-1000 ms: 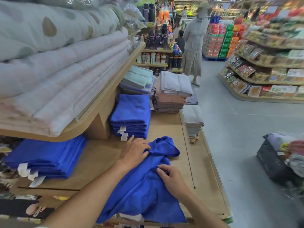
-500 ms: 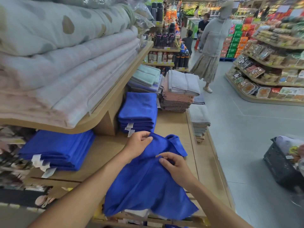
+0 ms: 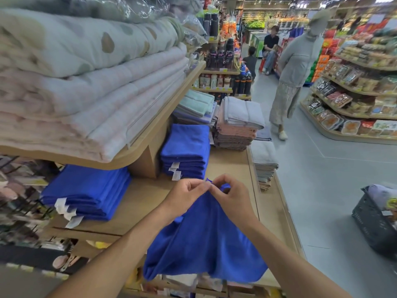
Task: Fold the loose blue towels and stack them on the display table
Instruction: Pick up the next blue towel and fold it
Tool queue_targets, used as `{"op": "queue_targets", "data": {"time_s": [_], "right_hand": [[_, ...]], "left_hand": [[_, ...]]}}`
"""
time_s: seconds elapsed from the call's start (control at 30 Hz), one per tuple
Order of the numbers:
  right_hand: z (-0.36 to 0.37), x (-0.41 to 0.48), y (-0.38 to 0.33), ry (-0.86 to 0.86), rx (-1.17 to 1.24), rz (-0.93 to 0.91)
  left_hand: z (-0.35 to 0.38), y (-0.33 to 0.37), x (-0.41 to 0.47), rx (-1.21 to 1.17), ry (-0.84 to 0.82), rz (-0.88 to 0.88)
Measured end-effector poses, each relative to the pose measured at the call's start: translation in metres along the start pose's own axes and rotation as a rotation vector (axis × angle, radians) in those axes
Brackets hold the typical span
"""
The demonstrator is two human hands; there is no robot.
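A loose blue towel [image 3: 204, 239] lies crumpled on the wooden display table [image 3: 139, 203], its lower edge hanging over the near side. My left hand [image 3: 184, 195] and my right hand [image 3: 231, 195] both pinch the towel's far edge, fingertips almost touching. One stack of folded blue towels [image 3: 187, 151] stands just beyond my hands. A second folded blue stack [image 3: 88, 190] lies at the left under the shelf.
A shelf of thick folded quilts [image 3: 90, 82] overhangs the table's left part. Grey and pink towel stacks [image 3: 238, 123] stand farther back. A dark basket [image 3: 373, 222] stands in the aisle at the right. People [image 3: 296, 67] stand in the aisle beyond.
Both hands have moved up along the towel and come together at its far edge, gathering the cloth between pinched fingers. The towel's far end has been pulled up off the table.
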State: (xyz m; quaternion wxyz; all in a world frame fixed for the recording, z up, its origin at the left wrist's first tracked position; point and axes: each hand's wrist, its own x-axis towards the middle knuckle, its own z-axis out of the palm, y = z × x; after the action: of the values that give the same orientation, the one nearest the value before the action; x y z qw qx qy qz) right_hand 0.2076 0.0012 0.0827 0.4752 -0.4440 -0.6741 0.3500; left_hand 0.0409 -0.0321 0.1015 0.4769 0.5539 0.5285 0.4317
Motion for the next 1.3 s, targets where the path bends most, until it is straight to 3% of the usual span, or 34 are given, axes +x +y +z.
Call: {"op": "queue_targets", "data": {"time_s": [0.1, 0.33, 0.67, 1.07, 1.3], "right_hand": [[-0.007, 0.01, -0.009, -0.016, 0.019, -0.004], [-0.051, 0.049, -0.067, -0.295, 0.105, -0.109], [-0.111, 0.098, -0.121, -0.553, 0.053, -0.016], [-0.163, 0.099, -0.108, -0.6, -0.197, -0.031], [-0.194, 0.093, -0.09, -0.603, -0.487, 0.005]], "left_hand": [[-0.004, 0.018, -0.004, 0.002, 0.012, 0.077], [-0.022, 0.086, 0.008, 0.153, 0.039, 0.203], [-0.031, 0.195, 0.029, 0.293, 0.147, 0.465], [-0.059, 0.258, 0.049, 0.361, 0.323, 0.546], [-0.071, 0.261, 0.054, 0.336, 0.429, 0.589]]}}
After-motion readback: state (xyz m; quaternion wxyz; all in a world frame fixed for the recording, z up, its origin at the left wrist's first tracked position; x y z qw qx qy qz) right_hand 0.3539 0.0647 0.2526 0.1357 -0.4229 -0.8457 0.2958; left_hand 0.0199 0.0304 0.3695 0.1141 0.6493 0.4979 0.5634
